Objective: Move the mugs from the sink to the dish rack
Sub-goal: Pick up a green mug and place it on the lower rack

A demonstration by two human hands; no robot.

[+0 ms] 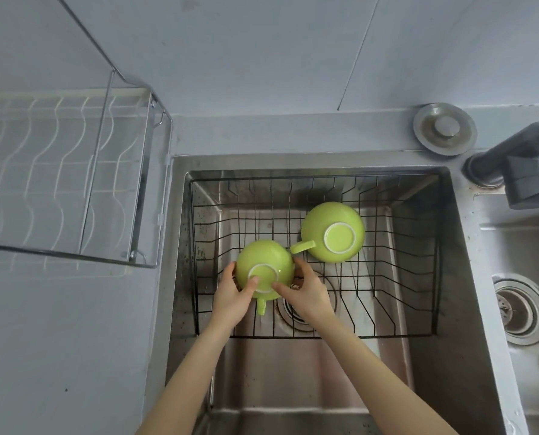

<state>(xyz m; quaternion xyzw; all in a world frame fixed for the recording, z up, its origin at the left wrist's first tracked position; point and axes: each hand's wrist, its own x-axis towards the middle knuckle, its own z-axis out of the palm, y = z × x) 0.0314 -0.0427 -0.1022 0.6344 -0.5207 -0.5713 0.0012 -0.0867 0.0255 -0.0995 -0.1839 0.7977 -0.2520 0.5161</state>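
Observation:
Two lime-green mugs lie upside down in a black wire basket [419, 309] inside the steel sink [469, 277]. The near mug [263, 259] has its handle pointing toward me. My left hand [232, 293] grips its left side and my right hand [305, 290] grips its right side, thumbs on the base. The far mug [332, 235] rests alone to the upper right, handle pointing left. The wire dish rack [64, 171] stands on the counter to the left and holds nothing.
A dark grey faucet [522, 171] reaches in from the right over the sink's edge. A round metal drain cover [445, 129] lies on the counter behind the sink. A second basin with a strainer [521, 312] is at the right.

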